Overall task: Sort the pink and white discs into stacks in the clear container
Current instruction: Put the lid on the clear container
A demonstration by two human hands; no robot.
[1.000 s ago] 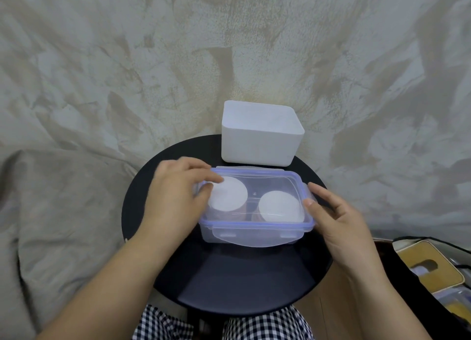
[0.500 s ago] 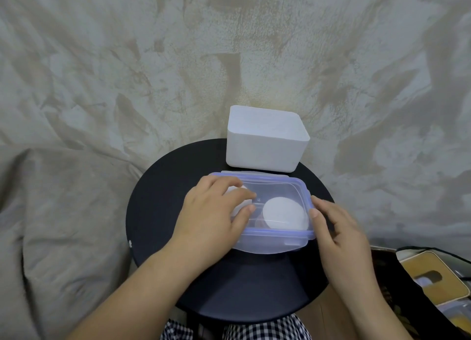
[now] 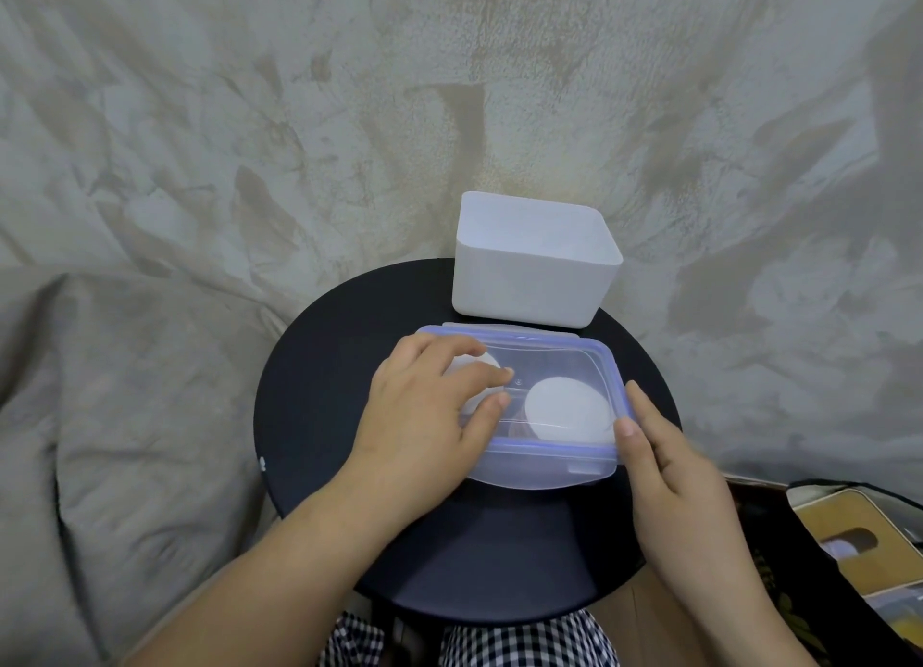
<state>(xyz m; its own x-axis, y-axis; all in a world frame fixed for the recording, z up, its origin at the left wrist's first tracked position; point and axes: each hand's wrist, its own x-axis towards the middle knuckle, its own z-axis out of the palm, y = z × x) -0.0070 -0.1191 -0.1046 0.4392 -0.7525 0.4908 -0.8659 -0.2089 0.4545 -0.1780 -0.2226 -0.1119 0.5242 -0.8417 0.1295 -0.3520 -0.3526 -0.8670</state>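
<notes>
The clear container (image 3: 549,471) with a blue-rimmed lid (image 3: 559,361) stands on the round black table (image 3: 489,566). Through the lid two stacks of discs show, each with a white disc on top: one on the right (image 3: 567,411), one on the left (image 3: 474,366) mostly hidden under my hand. My left hand (image 3: 429,416) lies on the left half of the lid, fingers bent and pressing down. My right hand (image 3: 659,456) touches the container's right front corner with straight fingers, thumb on the lid's edge.
A white square bin (image 3: 529,261) stands behind the container at the table's far edge. Grey cloth covers the wall and the left side. A dark bag with yellow and white boxes (image 3: 849,541) lies low at the right.
My left hand has slid from the container's left edge onto the lid. The right hand has stayed at the right front corner. The view has tilted down a little.
</notes>
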